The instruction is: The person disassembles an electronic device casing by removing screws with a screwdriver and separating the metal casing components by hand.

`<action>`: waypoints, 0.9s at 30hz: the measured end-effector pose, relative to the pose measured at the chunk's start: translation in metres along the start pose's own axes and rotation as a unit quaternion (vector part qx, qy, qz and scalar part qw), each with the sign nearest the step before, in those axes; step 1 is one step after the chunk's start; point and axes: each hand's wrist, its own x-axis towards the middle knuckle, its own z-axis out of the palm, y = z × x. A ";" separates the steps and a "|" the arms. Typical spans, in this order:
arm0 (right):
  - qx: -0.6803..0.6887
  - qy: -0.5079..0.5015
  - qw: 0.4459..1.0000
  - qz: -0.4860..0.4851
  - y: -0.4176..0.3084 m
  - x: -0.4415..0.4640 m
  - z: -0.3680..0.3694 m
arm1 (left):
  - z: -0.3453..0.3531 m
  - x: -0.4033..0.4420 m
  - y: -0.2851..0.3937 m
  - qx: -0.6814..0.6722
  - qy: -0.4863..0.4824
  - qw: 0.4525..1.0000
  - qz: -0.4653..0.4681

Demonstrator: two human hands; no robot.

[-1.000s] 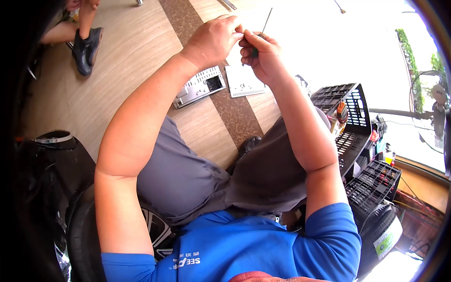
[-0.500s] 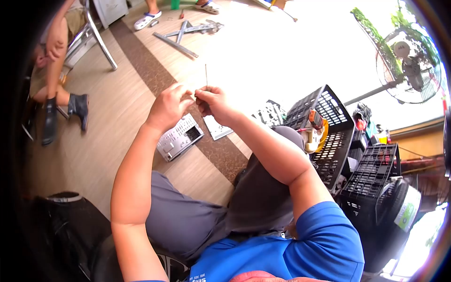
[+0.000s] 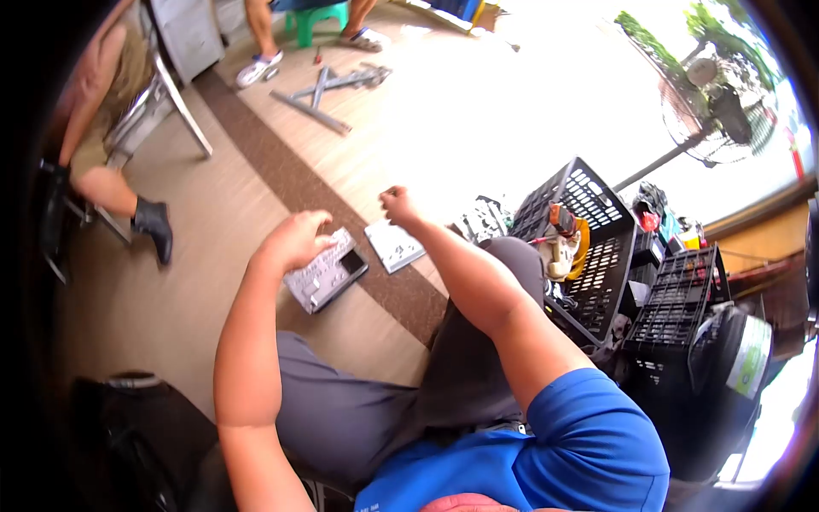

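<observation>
over my camera i see a silvery, boxy metal case [image 3: 318,288] lying on the floor [image 3: 213,299], a dark opening [image 3: 352,262] near one corner; just beside it, apart, a pale speckled panel [image 3: 395,247] lies flat.

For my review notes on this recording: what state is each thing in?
Left hand: half open, over the metal unit; contact unclear.
Right hand: curled and blurred; grip unclear.
Metal unit: lying on the floor, dark opening showing.
White panel: flat beside it.
Black crate: open-topped, loaded.
Crossed metal bars: lying on the floor.
Green stool: upright, sat on.
Fan: whether running, unclear.
</observation>
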 end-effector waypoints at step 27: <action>-0.467 -0.177 0.863 0.070 0.160 0.070 -0.009 | -0.010 -0.014 -0.023 0.019 -0.060 0.998 -0.027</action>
